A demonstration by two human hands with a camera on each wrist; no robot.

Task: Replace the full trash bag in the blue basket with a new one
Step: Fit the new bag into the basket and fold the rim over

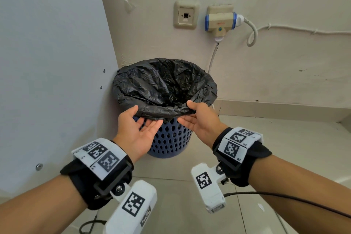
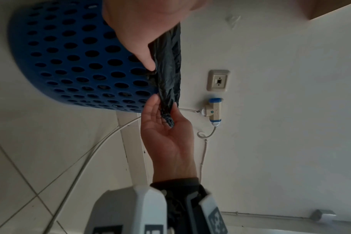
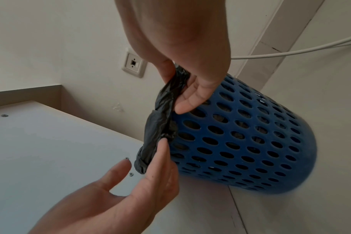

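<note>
Two hands — one bag, one basket

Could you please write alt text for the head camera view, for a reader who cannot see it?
Two hands work the near rim of a black trash bag lining a blue basket: the right hand pinches the folded edge, the left hand lies open under it. The basket stands on the floor in a corner.

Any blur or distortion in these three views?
Head view: sharp, evenly lit, wide-angle bend at the wall edges. Left wrist view: dim, near left hand blurred over the perforated blue plastic basket. Right wrist view: soft, right hand blurred, crumpled black trash bag readable.
</note>
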